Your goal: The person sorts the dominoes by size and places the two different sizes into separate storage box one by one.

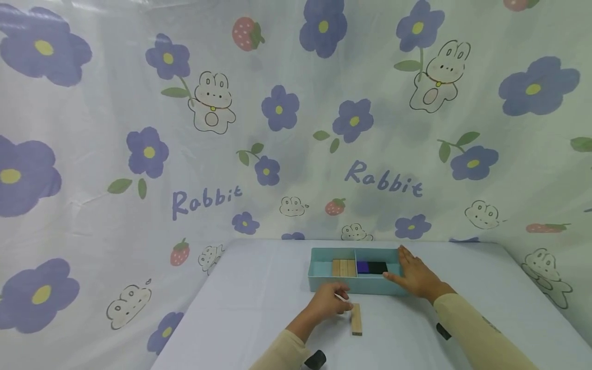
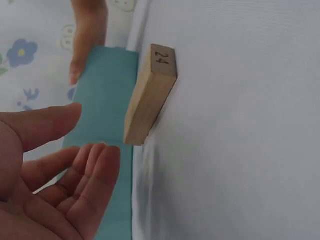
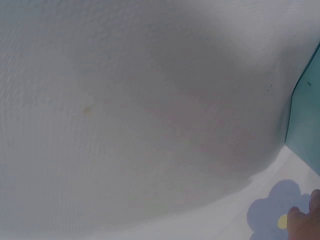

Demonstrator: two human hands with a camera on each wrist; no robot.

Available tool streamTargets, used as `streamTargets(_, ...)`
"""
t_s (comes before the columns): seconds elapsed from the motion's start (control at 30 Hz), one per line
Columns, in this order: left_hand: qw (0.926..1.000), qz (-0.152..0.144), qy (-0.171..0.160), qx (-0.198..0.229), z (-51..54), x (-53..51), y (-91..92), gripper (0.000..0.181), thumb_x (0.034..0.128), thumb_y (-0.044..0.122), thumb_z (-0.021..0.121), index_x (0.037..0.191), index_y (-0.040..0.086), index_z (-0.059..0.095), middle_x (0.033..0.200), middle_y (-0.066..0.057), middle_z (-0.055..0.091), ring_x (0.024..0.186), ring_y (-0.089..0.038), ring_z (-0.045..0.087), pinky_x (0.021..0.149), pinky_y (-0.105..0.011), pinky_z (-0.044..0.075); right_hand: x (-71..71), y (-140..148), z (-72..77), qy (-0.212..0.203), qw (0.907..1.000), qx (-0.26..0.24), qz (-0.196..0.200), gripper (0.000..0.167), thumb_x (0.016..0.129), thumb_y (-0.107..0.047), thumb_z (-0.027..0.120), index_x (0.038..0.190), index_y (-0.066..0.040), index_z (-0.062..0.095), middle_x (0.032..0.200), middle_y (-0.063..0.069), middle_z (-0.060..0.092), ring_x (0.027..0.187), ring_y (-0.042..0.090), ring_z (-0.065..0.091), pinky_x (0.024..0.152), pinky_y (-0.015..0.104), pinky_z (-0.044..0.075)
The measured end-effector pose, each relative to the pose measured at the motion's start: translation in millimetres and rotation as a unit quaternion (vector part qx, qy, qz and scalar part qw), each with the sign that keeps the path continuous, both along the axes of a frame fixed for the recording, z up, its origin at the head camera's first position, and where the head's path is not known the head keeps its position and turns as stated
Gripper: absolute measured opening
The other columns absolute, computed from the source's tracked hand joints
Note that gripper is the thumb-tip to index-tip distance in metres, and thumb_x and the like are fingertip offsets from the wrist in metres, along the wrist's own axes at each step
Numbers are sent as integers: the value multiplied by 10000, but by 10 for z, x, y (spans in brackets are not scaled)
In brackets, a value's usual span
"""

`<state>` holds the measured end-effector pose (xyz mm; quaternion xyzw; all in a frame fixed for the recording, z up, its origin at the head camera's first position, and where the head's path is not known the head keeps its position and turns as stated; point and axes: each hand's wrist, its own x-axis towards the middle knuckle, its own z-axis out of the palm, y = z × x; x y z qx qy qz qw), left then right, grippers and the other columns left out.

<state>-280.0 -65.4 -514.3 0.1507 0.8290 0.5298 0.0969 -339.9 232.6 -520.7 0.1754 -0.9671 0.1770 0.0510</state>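
Note:
A pale wooden block (image 1: 356, 319) lies lengthwise on the table in front of a light-blue two-part box (image 1: 287, 284); its near end reads "24" in the left wrist view. My left hand (image 1: 329, 302) is just left of the block's far end, thumb and fingers apart with nothing between them in the left wrist view. My right hand (image 1: 418, 276) rests on the box's right end, fingers extended along the far corner and thumb by the front rim. Several wooden blocks (image 1: 344, 267) lie in the left compartment; a purple block (image 1: 363, 267) and black pieces (image 1: 377, 267) lie in the right one.
A white cloth covers the table (image 1: 259, 318). Behind it hangs a curtain (image 1: 296, 149) printed with flowers and rabbits. Dark objects show beside the left sleeve (image 1: 282, 354) and the right sleeve (image 1: 476, 329). The right wrist view shows mostly white surface.

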Motion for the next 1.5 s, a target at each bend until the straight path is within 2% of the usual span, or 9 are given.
streamTargets(0.23, 9996, 1, -121, -257, -55, 30, 56, 462, 741, -2, 812, 1163, -74, 639, 848, -23, 621, 664, -144, 617, 588, -303, 546, 24, 2, 28, -14, 10000, -26, -21, 1046, 925, -664, 459, 1474, 165, 132, 1557, 313, 107, 1416, 476, 128, 1107, 618, 119)
streamTargets(0.47, 9955, 61, 21, -945, -137, 10, 86, 490, 689, 29, 859, 1132, -52, 667, 806, 32, 601, 644, -100, 567, 561, -257, 510, 15, -20, 33, 3, 10000, 90, -16, 1063, 919, -691, 431, 1472, 167, 135, 1555, 314, 109, 1414, 476, 140, 1108, 613, 133)
streamTargets(0.63, 9887, -143, 145, -1486, -102, -4, 96, 580, 675, 91, 889, 1196, -18, 659, 869, 50, 615, 706, -85, 548, 659, -269, 504, 14, -13, 49, 77, 9999, 93, -15, 1061, 919, -686, 440, 1465, 176, 149, 1549, 322, 121, 1408, 484, 152, 1101, 621, 143)
streamTargets(0.73, 9829, -241, 97, -1824, -79, 1, 97, 619, 664, 147, 905, 1216, 12, 660, 941, 41, 651, 766, -81, 558, 764, -301, 511, 7, -12, 37, 36, 10000, 66, -22, 1061, 919, -684, 443, 1472, 168, 136, 1554, 314, 117, 1413, 475, 145, 1104, 616, 142)
streamTargets(0.83, 9800, -267, 20, -1973, -69, 7, 100, 594, 663, 173, 909, 1190, 26, 677, 993, 17, 678, 780, -90, 566, 810, -335, 513, 2, -13, 18, -49, 10000, 32, -43, 1070, 915, -691, 442, 1479, 159, 118, 1559, 308, 107, 1419, 467, 135, 1108, 611, 137)
streamTargets(0.93, 9790, -283, 9, -2016, -70, 13, 102, 556, 666, 176, 908, 1159, 38, 692, 993, 17, 680, 761, -90, 554, 802, -328, 509, -2, -14, 5, -106, 9999, 20, -57, 1082, 910, -705, 431, 1483, 153, 106, 1562, 304, 96, 1422, 464, 126, 1111, 607, 132)
streamTargets(1.17, 9811, -391, 55, -1895, -69, 43, 95, 524, 675, 148, 903, 1143, 87, 674, 917, 58, 613, 709, -94, 528, 672, -289, 483, -10, -14, -3, -81, 9999, 49, -49, 1092, 906, -722, 410, 1480, 158, 112, 1561, 308, 91, 1416, 475, 129, 1107, 614, 129)
streamTargets(1.33, 9822, -481, 123, -1811, -65, 54, 86, 546, 681, 132, 900, 1149, 112, 620, 917, 62, 613, 723, -73, 545, 679, -287, 484, 1, -8, 6, -54, 9999, 65, -62, 1071, 918, -697, 425, 1478, 161, 112, 1563, 305, 89, 1417, 473, 130, 1107, 615, 131)
streamTargets(1.5, 9860, -556, 47, -1568, -54, 76, 69, 567, 690, 83, 887, 1165, 101, 577, 853, 36, 612, 701, -93, 560, 649, -287, 489, 6, -23, 1, -81, 9999, 38, -54, 1046, 928, -660, 459, 1477, 161, 116, 1561, 307, 91, 1420, 469, 125, 1108, 613, 131)
